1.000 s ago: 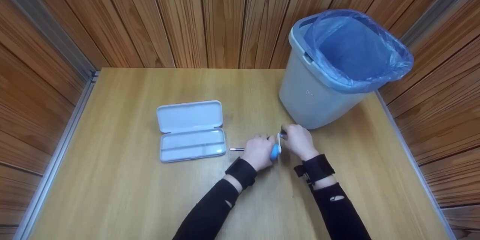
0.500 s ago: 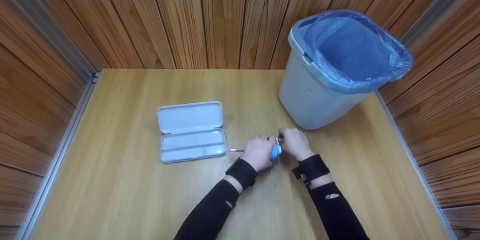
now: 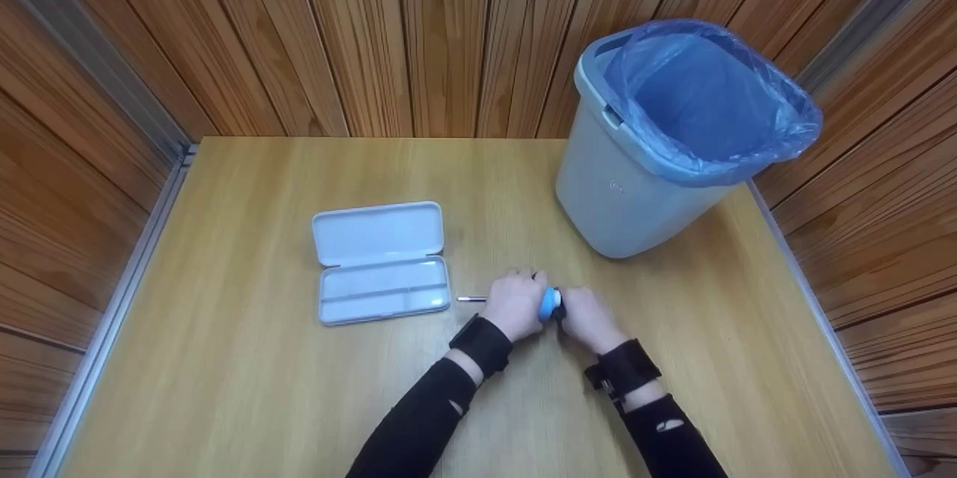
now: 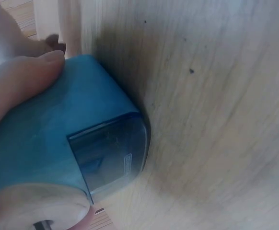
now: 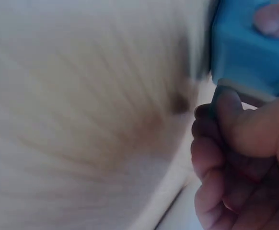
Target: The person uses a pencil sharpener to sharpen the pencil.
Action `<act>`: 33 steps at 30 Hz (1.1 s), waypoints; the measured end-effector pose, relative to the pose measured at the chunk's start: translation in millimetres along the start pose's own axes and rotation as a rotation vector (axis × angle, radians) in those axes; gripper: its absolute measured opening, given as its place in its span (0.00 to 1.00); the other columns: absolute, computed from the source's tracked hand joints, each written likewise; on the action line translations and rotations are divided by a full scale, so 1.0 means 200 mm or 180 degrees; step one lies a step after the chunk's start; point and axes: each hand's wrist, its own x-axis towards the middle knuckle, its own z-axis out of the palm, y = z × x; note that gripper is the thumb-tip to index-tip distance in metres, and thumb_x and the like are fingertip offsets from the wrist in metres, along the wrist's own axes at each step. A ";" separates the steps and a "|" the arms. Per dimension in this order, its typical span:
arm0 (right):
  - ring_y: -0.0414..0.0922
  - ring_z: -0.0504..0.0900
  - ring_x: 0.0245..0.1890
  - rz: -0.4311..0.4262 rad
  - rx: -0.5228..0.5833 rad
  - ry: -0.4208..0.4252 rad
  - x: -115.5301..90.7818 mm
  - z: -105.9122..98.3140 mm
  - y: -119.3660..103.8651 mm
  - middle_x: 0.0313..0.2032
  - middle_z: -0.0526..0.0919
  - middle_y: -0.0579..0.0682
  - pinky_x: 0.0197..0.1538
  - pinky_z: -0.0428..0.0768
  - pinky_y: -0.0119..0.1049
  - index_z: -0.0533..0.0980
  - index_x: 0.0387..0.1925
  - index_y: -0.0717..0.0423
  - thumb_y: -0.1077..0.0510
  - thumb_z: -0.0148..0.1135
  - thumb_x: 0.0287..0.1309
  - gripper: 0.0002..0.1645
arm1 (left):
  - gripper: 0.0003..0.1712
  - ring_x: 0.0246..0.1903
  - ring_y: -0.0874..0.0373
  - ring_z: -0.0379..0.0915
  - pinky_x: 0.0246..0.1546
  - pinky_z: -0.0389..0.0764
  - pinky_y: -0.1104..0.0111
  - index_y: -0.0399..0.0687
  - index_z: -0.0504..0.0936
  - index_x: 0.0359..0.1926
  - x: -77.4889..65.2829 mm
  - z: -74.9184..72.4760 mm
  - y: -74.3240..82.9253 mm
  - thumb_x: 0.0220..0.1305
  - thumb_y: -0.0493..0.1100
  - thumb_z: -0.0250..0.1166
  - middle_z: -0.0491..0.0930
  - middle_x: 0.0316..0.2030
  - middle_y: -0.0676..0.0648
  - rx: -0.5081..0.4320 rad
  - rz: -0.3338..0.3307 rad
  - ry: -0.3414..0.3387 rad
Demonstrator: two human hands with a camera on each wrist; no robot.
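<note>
My left hand (image 3: 514,306) grips a blue crank pencil sharpener (image 3: 549,304) on the table, covering most of it from above. In the left wrist view its dark see-through shavings drawer (image 4: 113,155) faces the camera, with my thumb along the blue body. A pencil (image 3: 471,299) sticks out of the sharpener's left end, its middle hidden under the left hand. At the right end, my right hand (image 3: 589,319) pinches the crank handle between thumb and curled fingers. The right wrist view shows the crank arm (image 5: 247,92) beside the blue body, with the knob hidden in the fingers.
To the left lies an open pale pencil case (image 3: 383,313), lid back, with a divided tray. A grey trash bin (image 3: 620,201) with a blue liner bag (image 3: 718,104) stands behind the right hand. Dark specks (image 4: 191,71) dot the table near the sharpener. Wood-panelled walls enclose the table.
My right hand has swung the crank from the far side down toward the near side of the sharpener. The left hand, sharpener and pencil have stayed in place.
</note>
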 end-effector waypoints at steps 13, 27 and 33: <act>0.48 0.79 0.25 -0.0129 0.0108 0.0143 -0.18 -0.08 -0.06 0.22 0.80 0.52 0.28 0.75 0.41 0.73 0.23 0.55 0.73 0.64 0.38 0.13 | 0.30 0.28 0.56 0.74 0.25 0.76 0.66 0.51 0.74 0.36 0.00 0.00 0.00 0.29 0.55 0.75 0.79 0.31 0.51 0.0025 0.0012 0.0019; 0.47 0.79 0.22 -0.0145 0.0070 0.0389 -0.19 -0.26 -0.13 0.21 0.82 0.50 0.25 0.73 0.40 0.75 0.22 0.54 0.66 0.65 0.43 0.06 | 0.30 0.29 0.56 0.74 0.24 0.75 0.66 0.51 0.74 0.34 0.00 0.00 0.00 0.28 0.55 0.76 0.79 0.30 0.51 -0.0001 -0.0036 0.0000; 0.48 0.79 0.23 -0.0216 -0.0011 0.0469 -0.14 -0.30 -0.12 0.23 0.81 0.51 0.26 0.74 0.41 0.76 0.24 0.57 0.63 0.63 0.47 0.02 | 0.32 0.30 0.56 0.74 0.25 0.76 0.65 0.51 0.73 0.36 0.00 -0.01 0.00 0.28 0.56 0.77 0.79 0.33 0.50 -0.0026 -0.0062 -0.0107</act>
